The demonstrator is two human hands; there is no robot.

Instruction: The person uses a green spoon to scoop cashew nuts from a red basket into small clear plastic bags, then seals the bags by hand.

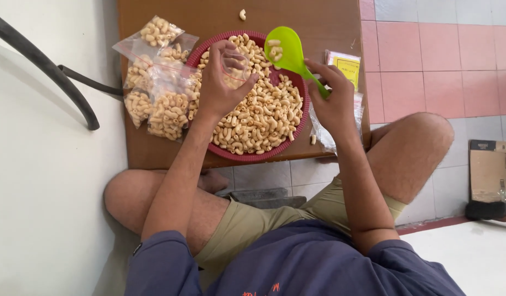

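Right hand (334, 101) gripped green scoop (287, 50) by its handle, a few macaroni pieces in its bowl | left hand (222, 82) pinched open a small clear bag (235, 67) just left of scoop | red tray (299, 87) of macaroni (264, 118) beneath both | filled bags (157, 90) left of left hand, on wooden table (209, 16).
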